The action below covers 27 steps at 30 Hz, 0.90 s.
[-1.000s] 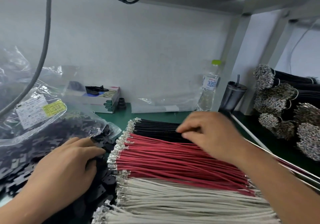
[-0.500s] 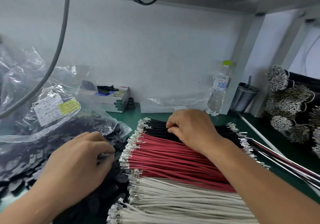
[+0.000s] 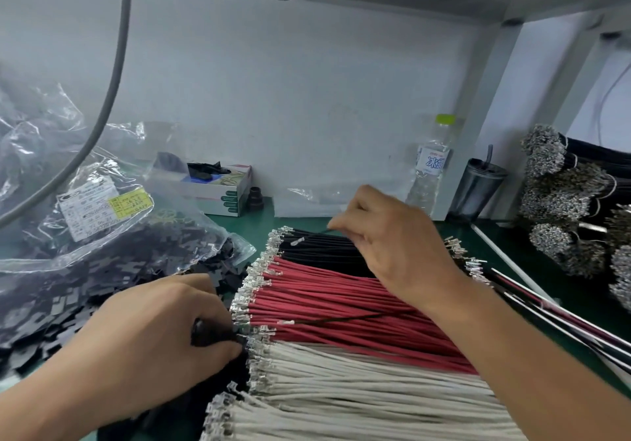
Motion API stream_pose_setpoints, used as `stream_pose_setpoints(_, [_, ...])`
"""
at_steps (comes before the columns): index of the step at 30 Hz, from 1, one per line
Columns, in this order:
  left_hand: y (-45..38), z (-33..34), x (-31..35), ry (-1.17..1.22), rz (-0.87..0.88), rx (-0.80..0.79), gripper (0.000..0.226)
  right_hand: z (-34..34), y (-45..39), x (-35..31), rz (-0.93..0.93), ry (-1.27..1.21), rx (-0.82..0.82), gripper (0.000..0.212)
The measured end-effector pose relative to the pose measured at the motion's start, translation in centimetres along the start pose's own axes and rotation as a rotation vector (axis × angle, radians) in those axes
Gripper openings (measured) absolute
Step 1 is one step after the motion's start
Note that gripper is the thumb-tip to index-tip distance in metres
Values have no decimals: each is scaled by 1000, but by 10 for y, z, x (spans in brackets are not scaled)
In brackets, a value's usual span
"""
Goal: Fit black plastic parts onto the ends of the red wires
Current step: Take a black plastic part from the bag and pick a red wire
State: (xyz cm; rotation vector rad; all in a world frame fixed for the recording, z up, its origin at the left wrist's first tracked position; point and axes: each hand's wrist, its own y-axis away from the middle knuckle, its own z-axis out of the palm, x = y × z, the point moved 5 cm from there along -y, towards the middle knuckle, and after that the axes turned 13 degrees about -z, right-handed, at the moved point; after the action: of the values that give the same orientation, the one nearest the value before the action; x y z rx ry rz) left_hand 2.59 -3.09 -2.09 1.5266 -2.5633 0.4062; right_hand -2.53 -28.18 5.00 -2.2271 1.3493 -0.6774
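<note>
A flat row of red wires [image 3: 341, 304] with silver terminals lies across the green mat, between black wires [image 3: 321, 252] behind and white wires [image 3: 358, 382] in front. My right hand [image 3: 392, 246] hovers over the black wires and pinches one black wire, whose terminal end [image 3: 295, 242] sticks out to the left, lifted off the row. My left hand [image 3: 153, 341] rests at the terminal ends of the red and white wires and grips a black plastic part [image 3: 215, 333]. Loose black plastic parts [image 3: 78, 307] are piled to the left.
A clear bag of black parts [image 3: 85, 235] with labels fills the left. At the back stand a glove box [image 3: 222, 187], a water bottle [image 3: 432, 167] and a dark cup [image 3: 478, 184]. Bundles of terminated wires [image 3: 563, 201] are stacked at the right. A grey cable [image 3: 112, 92] hangs down left.
My right hand has lifted off the wire rows with one black wire pinched. My left hand has come right from the pile to the terminal ends, holding a black part.
</note>
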Motion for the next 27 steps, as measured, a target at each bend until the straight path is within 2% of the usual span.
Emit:
stream_pose_setpoints(2, [0, 2, 0, -21, -3, -12, 39, 17, 10, 4, 74, -32, -141, 23])
stream_pose_setpoints(4, [0, 5, -2, -30, 4, -4, 41, 24, 16, 9, 123, -57, -186, 24])
stream_pose_setpoints(11, [-4, 6, -6, 6, 26, -8, 34, -15, 22, 7, 178, -55, -42, 15])
stream_pose_setpoints(13, [-5, 4, -9, 8, 21, -10, 35, -23, 31, -1, 188, -139, -66, 18])
stream_pose_setpoints(17, [-6, -2, -20, 54, -9, 14, 35, -15, 57, -18, 238, -280, -239, 37])
stream_pose_setpoints(23, [1, -19, -11, 271, -34, 136, 36, -11, 55, -14, 248, -286, -120, 9])
stream_pose_setpoints(25, [5, -25, -3, 376, 14, 164, 36, -13, 54, -15, 248, -288, -117, 11])
stream_pose_setpoints(27, [8, -27, 9, 428, 78, 195, 35, -9, 54, -21, 240, -276, -156, 21])
